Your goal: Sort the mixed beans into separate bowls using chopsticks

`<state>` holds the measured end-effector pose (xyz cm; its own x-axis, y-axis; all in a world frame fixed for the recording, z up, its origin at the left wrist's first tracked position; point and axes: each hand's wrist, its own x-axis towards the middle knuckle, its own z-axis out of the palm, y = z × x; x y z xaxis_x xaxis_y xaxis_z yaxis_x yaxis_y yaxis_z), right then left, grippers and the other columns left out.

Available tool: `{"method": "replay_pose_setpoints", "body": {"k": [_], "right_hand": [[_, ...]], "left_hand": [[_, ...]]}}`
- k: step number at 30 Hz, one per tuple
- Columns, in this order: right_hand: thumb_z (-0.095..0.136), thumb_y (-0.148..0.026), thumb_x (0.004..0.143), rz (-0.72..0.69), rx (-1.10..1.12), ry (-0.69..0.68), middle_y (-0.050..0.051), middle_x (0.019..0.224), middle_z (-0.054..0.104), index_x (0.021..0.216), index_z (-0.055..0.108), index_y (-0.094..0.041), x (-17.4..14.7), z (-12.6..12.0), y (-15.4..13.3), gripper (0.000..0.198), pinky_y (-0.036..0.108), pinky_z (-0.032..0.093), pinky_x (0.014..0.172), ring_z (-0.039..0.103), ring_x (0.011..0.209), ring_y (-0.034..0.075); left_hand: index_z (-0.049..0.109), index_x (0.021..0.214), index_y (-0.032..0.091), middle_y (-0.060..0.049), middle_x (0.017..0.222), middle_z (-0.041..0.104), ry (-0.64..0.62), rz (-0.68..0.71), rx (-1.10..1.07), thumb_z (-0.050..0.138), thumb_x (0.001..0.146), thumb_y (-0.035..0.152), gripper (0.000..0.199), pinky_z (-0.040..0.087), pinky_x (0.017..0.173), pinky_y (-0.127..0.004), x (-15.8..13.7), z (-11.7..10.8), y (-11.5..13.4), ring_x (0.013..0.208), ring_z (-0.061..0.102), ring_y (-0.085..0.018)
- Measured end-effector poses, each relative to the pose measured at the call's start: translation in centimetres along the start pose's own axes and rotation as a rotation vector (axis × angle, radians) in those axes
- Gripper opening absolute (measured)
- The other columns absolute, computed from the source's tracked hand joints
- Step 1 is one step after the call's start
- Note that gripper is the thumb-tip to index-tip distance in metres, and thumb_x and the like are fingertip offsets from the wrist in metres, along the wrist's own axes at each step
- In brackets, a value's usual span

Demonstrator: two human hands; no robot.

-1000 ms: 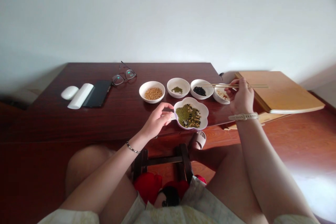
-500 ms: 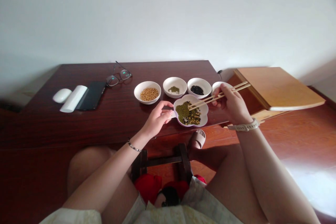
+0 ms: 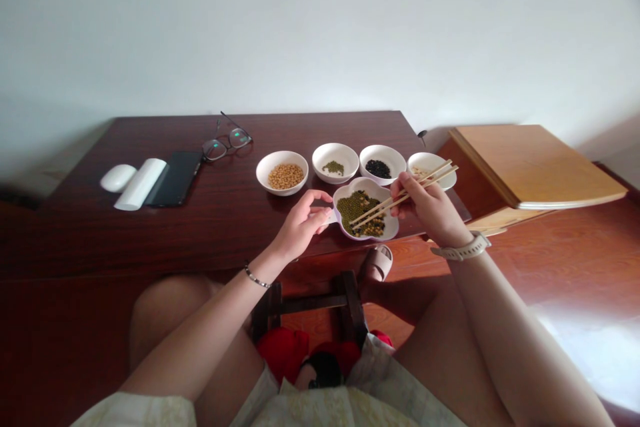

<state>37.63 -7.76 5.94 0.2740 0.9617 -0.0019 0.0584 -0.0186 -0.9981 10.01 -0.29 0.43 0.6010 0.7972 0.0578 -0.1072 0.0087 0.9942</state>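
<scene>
A left hand [image 3: 303, 225], fingers [image 3: 316, 195] closed on the handle [image 3: 334, 217], holds a flower-shaped bowl [image 3: 391, 219] of mixed beans [image 3: 354, 203] at the near edge of a dark wooden desk [image 3: 235, 213], while a right hand [image 3: 431, 209] grips wooden chopsticks [image 3: 373, 216], tips among the beans. Just beyond stand four white bowls [image 3: 265, 169] holding soybeans [image 3: 285, 177], mung beans [image 3: 333, 167], black beans [image 3: 379, 169] and, partly hidden by the chopsticks, pale contents [image 3: 416, 172]; eyeglasses [image 3: 227, 147] lie to their left.

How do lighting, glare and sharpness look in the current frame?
All in the head view: glare washes out the floor at lower right; green reflections show in the glasses; the table darkens toward lower left; the beans in the flower-shaped dish look slightly soft.
</scene>
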Motion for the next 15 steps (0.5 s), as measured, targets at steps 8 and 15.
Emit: {"method": "replay_pose_setpoints", "body": {"k": [8, 15], "right_hand": [[0.076, -0.073, 0.096, -0.006, 0.001, 0.002, 0.003, 0.064, 0.071, 0.079, 0.073, -0.021, 0.03, -0.05, 0.26, 0.055, 0.020, 0.054, 0.046, 0.069, 0.053, 0.014], [0.080, -0.074, 0.091, -0.017, 0.009, 0.034, 0.004, 0.063, 0.069, 0.076, 0.073, -0.021, 0.00, 0.05, -0.28, 0.056, 0.022, 0.053, 0.044, 0.067, 0.052, 0.015]], "left_hand": [[0.060, 0.122, 0.019, 0.008, 0.071, 0.050, -0.006, 0.001, 0.000, 0.070, 0.104, 0.038, 0.027, 0.034, 0.061, -0.027, -0.06, 0.11, 0.14, 0.063, 0.045, -0.012], [0.060, 0.121, 0.020, 0.008, 0.069, 0.049, -0.007, 0.003, -0.006, 0.070, 0.103, 0.037, 0.027, 0.033, 0.061, -0.027, 0.00, 0.16, 0.19, 0.062, 0.044, -0.012]]}}
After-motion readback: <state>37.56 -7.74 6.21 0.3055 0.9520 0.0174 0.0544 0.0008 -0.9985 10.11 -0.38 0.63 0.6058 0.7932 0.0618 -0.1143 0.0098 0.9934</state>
